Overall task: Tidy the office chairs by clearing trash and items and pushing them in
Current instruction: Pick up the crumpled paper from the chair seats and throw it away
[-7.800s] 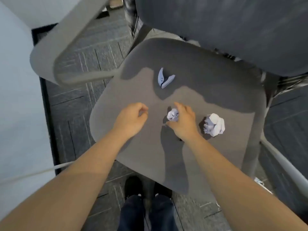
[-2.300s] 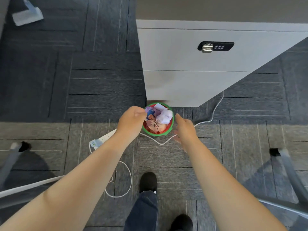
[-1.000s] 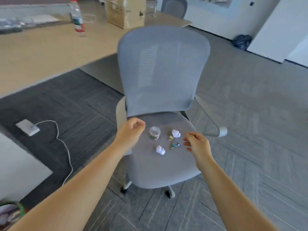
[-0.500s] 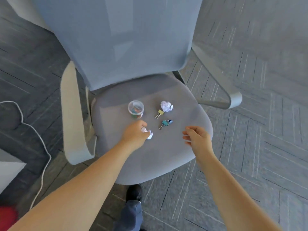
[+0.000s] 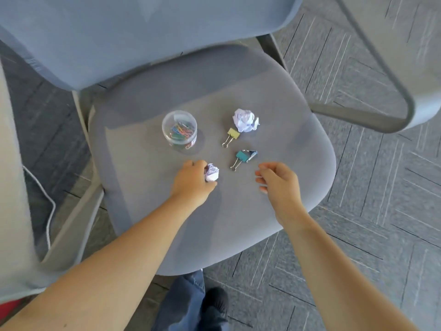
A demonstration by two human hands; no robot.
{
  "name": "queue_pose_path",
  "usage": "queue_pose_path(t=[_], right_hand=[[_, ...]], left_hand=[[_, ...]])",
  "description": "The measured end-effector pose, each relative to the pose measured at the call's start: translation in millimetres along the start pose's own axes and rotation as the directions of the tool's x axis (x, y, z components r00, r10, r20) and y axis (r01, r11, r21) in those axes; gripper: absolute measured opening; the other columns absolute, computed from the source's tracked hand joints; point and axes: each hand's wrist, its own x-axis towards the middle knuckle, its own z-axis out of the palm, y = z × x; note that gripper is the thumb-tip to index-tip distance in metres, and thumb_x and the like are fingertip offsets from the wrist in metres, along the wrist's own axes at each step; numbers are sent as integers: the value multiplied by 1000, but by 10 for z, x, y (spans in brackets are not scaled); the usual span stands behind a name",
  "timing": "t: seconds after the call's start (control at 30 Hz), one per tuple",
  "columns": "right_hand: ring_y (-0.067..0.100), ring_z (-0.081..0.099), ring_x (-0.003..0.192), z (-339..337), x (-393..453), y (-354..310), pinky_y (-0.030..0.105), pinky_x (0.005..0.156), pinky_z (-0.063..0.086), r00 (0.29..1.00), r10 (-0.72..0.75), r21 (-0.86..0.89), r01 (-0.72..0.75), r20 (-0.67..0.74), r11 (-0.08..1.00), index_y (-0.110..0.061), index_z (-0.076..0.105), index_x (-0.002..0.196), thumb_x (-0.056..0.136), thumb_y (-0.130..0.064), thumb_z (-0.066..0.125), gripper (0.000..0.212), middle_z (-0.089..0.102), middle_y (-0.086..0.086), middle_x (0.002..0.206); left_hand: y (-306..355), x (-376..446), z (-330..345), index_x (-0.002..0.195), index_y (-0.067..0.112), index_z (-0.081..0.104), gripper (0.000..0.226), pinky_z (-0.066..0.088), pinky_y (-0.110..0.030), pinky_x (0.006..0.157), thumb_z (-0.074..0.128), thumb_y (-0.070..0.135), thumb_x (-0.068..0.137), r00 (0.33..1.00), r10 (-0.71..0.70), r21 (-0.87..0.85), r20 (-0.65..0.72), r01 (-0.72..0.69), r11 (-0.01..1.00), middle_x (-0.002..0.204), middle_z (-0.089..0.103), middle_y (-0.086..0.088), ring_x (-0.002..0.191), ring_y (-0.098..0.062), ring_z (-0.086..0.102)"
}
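Observation:
A grey office chair stands in front of me, its seat [image 5: 274,211] facing me. My left hand [image 5: 192,180] grips a small crumpled paper ball [image 5: 212,172] lying on the seat. A bigger crumpled paper ball [image 5: 245,120] lies farther back. Beside it is a yellow binder clip [image 5: 231,136], and a teal binder clip [image 5: 243,157] lies nearer. A clear round tub of coloured paper clips [image 5: 179,129] stands to the left. My right hand [image 5: 278,181] hovers over the seat's right side, fingers loosely curled, holding nothing.
The chair's backrest [image 5: 143,32] fills the top of the view. Armrests flank the seat, one at the left [image 5: 16,187] and one at the right [image 5: 410,91]. A white cable [image 5: 49,199] runs over the dark carpet on the left. My shoe [image 5: 216,304] is just below the seat's front edge.
I have come closer to the chair and the view has dropped onto the seat. My left hand has closed round the small paper ball. My right hand stays hovering, held the same way.

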Motion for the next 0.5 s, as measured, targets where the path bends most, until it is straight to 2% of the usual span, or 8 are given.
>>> queue_pose_path(t=[0.07, 0.1, 0.17, 0.23, 0.33, 0.4, 0.43, 0.5], right_hand=[[13, 48, 66, 30, 58, -99, 23, 62, 40, 1000, -5, -11, 5, 8, 1000, -24, 52, 70, 87, -10, 49, 23, 53, -3, 70], [13, 48, 67, 38, 77, -168, 22, 62, 40, 1000, -10, -12, 10, 8, 1000, -22, 54, 73, 87, -10, 50, 19, 53, -3, 72], [11, 49, 69, 58, 169, -335, 19, 61, 39, 998, -54, -49, 55, 21, 997, -15, 58, 89, 86, -9, 51, 10, 54, -2, 79], [14, 51, 81, 80, 284, -459, 16, 61, 40, 993, -114, -139, 114, 9, 984, -10, 56, 109, 85, -8, 51, 25, 55, 0, 95], [20, 47, 109, 147, 544, -658, 3, 67, 39, 975, -220, -259, 219, 23, 941, -10, 49, 122, 83, -8, 55, 40, 47, 5, 120], [26, 40, 125, 234, 749, -706, 20, 92, 38, 968, -240, -353, 248, 65, 902, -13, 43, 131, 81, -11, 60, 53, 41, 10, 133], [28, 36, 128, 276, 828, -715, 29, 98, 34, 968, -235, -402, 252, 93, 880, -14, 40, 134, 80, -13, 62, 58, 39, 11, 137], [29, 32, 129, 343, 980, -686, 33, 100, 32, 963, -223, -484, 268, 150, 833, -17, 37, 136, 79, -18, 64, 63, 36, 12, 139]], left_hand=[[125, -7, -141, 76, 16, 50, 7, 32, -26, 56, 57, 19, 76, 999, 13, -185, -31, -19, 983, 87, 53, -5, 78, -35, 48], [200, -21, -214, 68, 17, 46, 12, 28, -26, 52, 56, 20, 73, 998, 26, -251, -49, -37, 967, 76, 49, -1, 70, -33, 40], [363, -26, -384, 71, 9, 51, 16, 28, -27, 52, 54, 25, 70, 994, 25, -343, -106, -60, 937, 68, 47, 1, 65, -27, 36], [477, -33, -516, 83, 8, 56, 17, 31, -24, 55, 58, 23, 75, 991, -4, -399, -132, -50, 915, 69, 50, 3, 68, -21, 43], [589, 41, -669, 82, 15, 53, 6, 30, -21, 55, 57, 18, 79, 993, -16, -423, -118, -36, 906, 66, 47, 9, 65, -16, 44], [617, 122, -719, 79, 11, 53, 11, 27, -23, 54, 58, 20, 77, 992, -24, -455, -127, -37, 890, 68, 45, 3, 63, -18, 39], [617, 163, -721, 76, 8, 52, 14, 26, -24, 54, 58, 21, 75, 990, -24, -471, -139, -45, 881, 70, 43, -2, 65, -19, 37], [618, 239, -684, 69, 10, 48, 16, 28, -23, 57, 58, 22, 74, 987, -42, -517, -158, -47, 855, 72, 44, -3, 66, -16, 39]])
